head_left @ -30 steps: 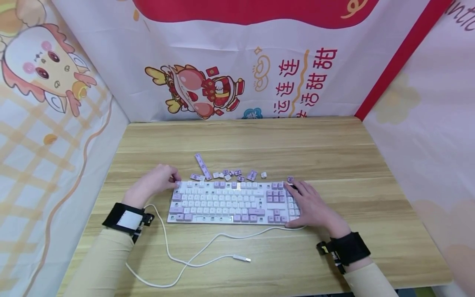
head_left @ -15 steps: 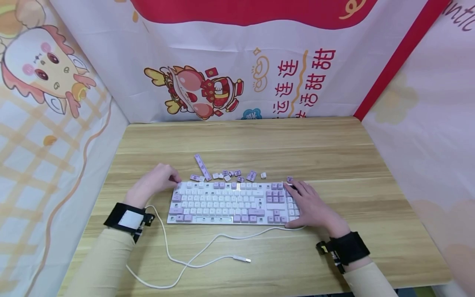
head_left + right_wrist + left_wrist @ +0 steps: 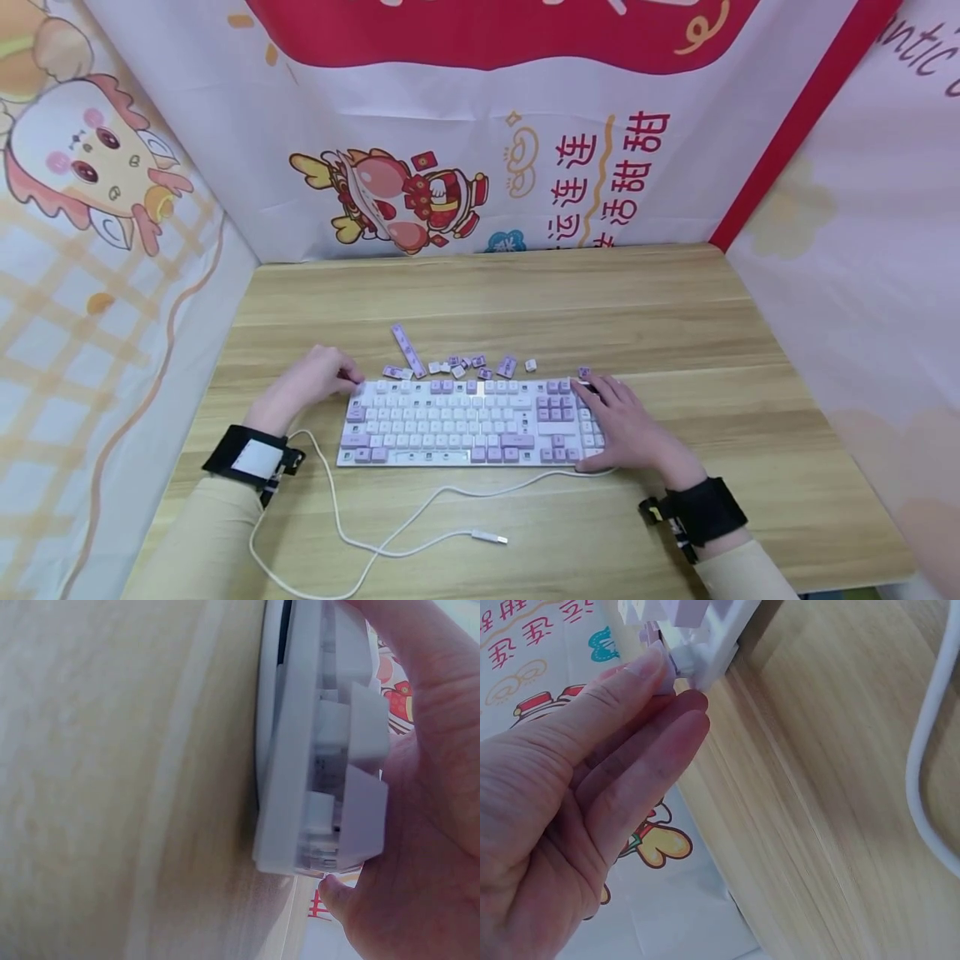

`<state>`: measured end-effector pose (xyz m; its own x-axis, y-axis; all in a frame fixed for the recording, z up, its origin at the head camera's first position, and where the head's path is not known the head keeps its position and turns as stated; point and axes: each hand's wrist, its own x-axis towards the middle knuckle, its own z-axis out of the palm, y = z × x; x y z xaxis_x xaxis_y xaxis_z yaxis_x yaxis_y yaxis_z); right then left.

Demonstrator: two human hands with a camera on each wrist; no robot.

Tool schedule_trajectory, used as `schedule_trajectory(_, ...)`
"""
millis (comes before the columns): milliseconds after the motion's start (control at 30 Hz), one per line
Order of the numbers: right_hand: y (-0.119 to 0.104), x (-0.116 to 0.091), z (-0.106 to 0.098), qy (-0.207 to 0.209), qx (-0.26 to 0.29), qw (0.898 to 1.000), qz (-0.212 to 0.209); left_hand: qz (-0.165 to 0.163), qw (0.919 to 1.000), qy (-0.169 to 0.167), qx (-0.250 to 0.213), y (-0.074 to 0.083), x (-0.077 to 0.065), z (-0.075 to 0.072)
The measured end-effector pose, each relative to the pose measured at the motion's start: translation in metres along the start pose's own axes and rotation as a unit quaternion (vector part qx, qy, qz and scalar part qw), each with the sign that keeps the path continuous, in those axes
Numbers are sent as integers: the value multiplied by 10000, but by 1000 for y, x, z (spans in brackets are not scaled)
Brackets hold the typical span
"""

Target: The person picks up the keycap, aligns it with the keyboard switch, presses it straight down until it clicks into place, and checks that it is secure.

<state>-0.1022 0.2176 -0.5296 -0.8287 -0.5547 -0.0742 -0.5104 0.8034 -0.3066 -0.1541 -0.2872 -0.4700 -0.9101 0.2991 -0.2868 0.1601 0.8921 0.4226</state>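
Observation:
A white and lilac keyboard (image 3: 442, 427) lies flat on the wooden table; several key positions show bare switches. At its far left corner, my left hand (image 3: 318, 375) pinches a pale lilac keycap (image 3: 665, 678) between thumb and fingertips. In the left wrist view the keycap is against a switch at the keyboard's edge; whether it is fully seated I cannot tell. My right hand (image 3: 628, 427) grips the right end of the keyboard, thumb at the near edge and fingers reaching the far edge, hiding part of the number pad.
Loose keycaps (image 3: 478, 362) lie in a row behind the keyboard, with a long lilac spacebar (image 3: 408, 351) at their left. A white cable (image 3: 442, 492) loops in front, ending in a USB plug (image 3: 489, 537). Printed cloth (image 3: 420, 100) hangs behind and at both sides.
The head view has tilted slightly upward, so everything sits lower in it. Both hands keep their places on the keyboard, the left still at the far left corner.

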Motion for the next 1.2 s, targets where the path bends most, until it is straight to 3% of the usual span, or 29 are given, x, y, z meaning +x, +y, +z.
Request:
schedule_trajectory(300,0,2,-1,-46,-39,10000,37,398,9979,502,130,-1,-2,6)
schedule_trajectory(467,0,2,0,-58,-53,10000,55,651,9966,508,76,-10,0,8)
schedule_trajectory(667,0,0,0,-27,-78,9999,58,1006,9930,519,331,-19,3,19)
schedule_trajectory(833,-2,-1,0,-18,-63,10000,44,913,9927,693,371,-17,1,24)
schedule_trajectory(1033,-1,-6,0,26,-76,9999,81,809,9941,670,266,-12,1,28)
schedule_trajectory(1200,-3,-2,-1,35,-13,10000,58,651,9957,659,68,-14,2,24)
